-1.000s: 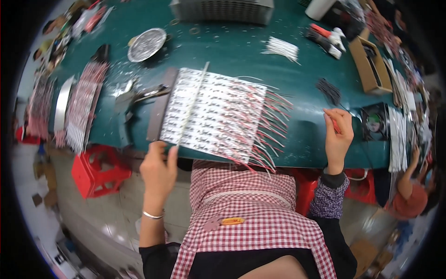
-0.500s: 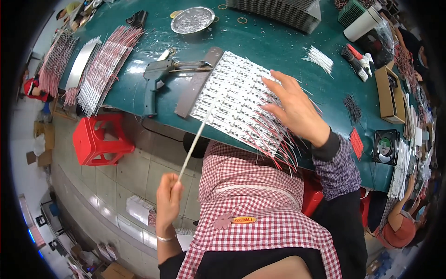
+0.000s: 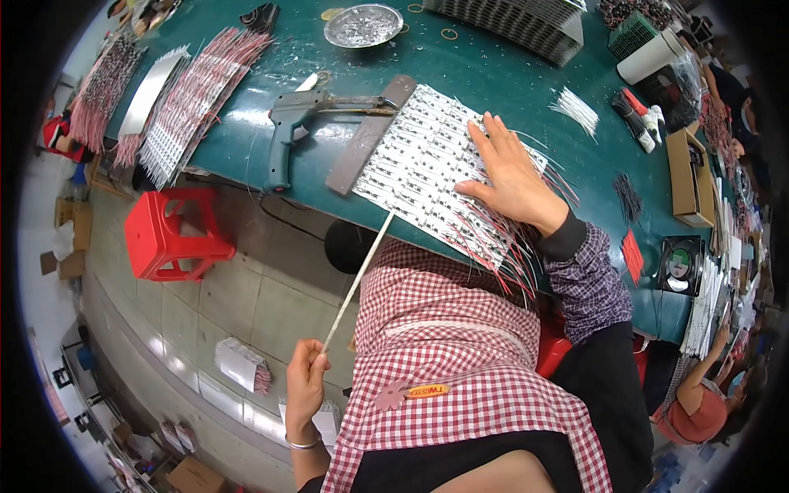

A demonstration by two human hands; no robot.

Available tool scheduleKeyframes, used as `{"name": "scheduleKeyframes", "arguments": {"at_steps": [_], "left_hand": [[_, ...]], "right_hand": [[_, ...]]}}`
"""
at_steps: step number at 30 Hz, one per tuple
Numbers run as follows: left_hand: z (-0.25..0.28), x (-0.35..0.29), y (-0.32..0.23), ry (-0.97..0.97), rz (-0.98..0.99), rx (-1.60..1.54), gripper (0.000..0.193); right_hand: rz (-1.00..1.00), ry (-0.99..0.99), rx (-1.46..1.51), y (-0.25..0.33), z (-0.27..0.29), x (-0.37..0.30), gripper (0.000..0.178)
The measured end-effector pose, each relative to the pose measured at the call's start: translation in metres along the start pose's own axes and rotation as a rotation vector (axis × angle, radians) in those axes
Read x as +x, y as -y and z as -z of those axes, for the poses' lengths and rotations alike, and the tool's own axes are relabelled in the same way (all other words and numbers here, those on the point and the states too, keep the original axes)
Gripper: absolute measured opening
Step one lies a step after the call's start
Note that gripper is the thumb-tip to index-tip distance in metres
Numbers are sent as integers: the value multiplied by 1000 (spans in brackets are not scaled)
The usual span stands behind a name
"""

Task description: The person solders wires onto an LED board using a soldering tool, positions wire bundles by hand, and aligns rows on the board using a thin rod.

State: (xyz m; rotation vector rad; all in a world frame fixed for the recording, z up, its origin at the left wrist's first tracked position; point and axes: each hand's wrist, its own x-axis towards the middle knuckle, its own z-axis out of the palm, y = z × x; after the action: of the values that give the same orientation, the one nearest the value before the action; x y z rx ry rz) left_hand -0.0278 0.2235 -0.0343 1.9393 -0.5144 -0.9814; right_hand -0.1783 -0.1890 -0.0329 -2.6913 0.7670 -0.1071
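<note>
My left hand, low over the floor at left, pinches the lower end of a thin whitish strip. The strip slants up to the near edge of a white circuit board panel covered in rows of small dark parts. Flat on the panel's right side rests my right hand, fingers stretched and thumb apart. Red and white wires fan out from beneath it along the panel's right and near edges. A brown flat bar lies along the panel's left edge.
A grey-green soldering gun lies left of the bar. Wired board stacks sit farther left, and a metal dish at the back. White wires, an open carton and a small fan are at right. A red stool stands below.
My left hand has drawn the strip down and away; its upper end has gone from over the panel to the near edge. My right hand stays on the panel, and the view has shifted slightly.
</note>
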Motion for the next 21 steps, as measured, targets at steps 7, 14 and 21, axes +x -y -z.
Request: {"name": "scheduleKeyframes", "arguments": {"at_steps": [7,14,21], "left_hand": [[4,-4,6,33,63,-81,11],[1,4,14,101,112,-227,13],[2,5,15,227,188,-410,20]], "right_hand": [[-6,-15,-11,-1,1,0,88],[-12,-14,-8,-1,0,0,88],[-1,-34,-4,-3,-2,-2,88]]}}
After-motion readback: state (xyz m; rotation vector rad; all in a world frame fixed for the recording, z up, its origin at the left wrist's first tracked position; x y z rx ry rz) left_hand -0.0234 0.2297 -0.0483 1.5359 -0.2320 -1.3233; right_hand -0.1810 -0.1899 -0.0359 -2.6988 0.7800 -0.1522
